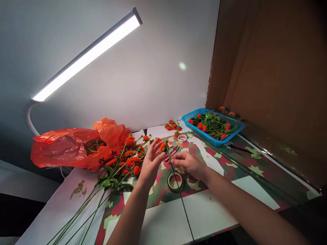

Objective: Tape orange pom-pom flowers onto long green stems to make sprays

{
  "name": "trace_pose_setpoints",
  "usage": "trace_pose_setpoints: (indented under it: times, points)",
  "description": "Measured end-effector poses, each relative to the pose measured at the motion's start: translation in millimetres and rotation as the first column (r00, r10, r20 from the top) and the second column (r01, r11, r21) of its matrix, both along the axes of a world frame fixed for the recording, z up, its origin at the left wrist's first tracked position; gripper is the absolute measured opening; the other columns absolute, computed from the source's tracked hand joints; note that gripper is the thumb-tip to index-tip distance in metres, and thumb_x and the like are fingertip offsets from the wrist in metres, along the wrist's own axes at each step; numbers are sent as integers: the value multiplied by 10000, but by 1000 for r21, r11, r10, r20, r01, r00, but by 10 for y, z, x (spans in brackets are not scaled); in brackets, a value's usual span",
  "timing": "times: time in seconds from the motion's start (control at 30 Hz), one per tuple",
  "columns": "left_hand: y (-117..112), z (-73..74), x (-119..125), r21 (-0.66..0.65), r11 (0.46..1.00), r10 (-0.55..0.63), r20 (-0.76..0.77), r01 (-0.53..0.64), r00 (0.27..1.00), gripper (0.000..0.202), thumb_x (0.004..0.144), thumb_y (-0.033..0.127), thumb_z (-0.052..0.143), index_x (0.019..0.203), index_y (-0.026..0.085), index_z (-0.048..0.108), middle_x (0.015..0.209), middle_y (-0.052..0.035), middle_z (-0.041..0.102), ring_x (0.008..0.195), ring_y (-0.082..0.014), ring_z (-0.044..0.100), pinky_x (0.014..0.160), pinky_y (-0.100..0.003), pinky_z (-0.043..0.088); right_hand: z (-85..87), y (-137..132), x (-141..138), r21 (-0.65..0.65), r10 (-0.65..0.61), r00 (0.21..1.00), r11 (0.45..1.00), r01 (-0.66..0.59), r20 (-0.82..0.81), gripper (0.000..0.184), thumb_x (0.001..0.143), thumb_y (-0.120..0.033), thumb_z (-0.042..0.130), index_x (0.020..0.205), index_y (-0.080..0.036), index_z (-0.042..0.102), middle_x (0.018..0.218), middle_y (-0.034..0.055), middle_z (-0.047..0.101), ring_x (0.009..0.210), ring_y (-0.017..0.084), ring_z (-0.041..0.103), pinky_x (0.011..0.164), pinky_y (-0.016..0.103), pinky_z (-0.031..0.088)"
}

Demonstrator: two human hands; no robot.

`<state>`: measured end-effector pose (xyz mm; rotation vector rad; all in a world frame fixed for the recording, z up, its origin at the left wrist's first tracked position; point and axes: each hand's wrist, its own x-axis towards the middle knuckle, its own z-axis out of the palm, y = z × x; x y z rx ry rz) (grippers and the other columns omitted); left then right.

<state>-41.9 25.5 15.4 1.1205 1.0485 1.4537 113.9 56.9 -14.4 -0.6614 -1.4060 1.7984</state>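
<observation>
My left hand [151, 162] pinches orange flower [162, 147]; my right hand [189, 164] pinches stem [185, 211]. Likely step: binding stem. Next move probably needs steady grip, even turning.

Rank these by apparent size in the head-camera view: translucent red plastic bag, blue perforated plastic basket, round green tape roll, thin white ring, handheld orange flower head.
1. Translucent red plastic bag
2. Blue perforated plastic basket
3. Round green tape roll
Unranked: the thin white ring and orange flower head look too alike.
</observation>
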Motion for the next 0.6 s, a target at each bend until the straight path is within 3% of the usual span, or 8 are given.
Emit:
trace_pose_setpoints:
  times: [0.07,0.13,0.3,0.47,0.6]
  points:
    - [66,12,-71,-71,987,-143,51,147,988,488,678,261,720,1147,236,586,1176,-81,589,949,-206,601,801,-312,480,-1,-6,-4,-2,-9,1000,1000,9,18,286,692,-413,693,712,-132,643,598,-26,487,553,77,384,520,231,273]
    - [98,-4,-103,-76,981,-172,52,176,984,433,664,235,735,1081,205,621,1045,-71,639,843,-171,613,758,-287,482,24,-19,-8,-2,-30,999,1000,30,40,304,679,-425,697,706,-127,639,591,-28,481,550,75,380,511,230,261]
    - [65,19,-74,-1,996,-91,-5,91,996,411,637,176,746,1029,205,627,1012,-36,630,814,-128,585,705,-228,469,143,-79,-29,-51,-57,996,997,61,73,338,621,-446,718,670,-127,618,544,-47,441,500,61,328,477,232,222]
    - [28,153,-51,98,995,-17,-126,29,992,295,601,121,741,863,173,616,774,8,591,697,-98,552,632,-194,448,183,-100,-54,-41,-102,991,994,106,91,330,595,-433,731,632,-127,613,540,-38,457,518,68,346,488,234,236]
    - [30,171,-55,158,987,28,-255,13,967,286,599,131,743,853,167,616,817,-23,607,728,-117,575,673,-206,460,167,-97,-60,-32,-115,987,992,119,109,317,594,-424,730,607,-131,612,546,-32,473,517,68,344,478,233,233]
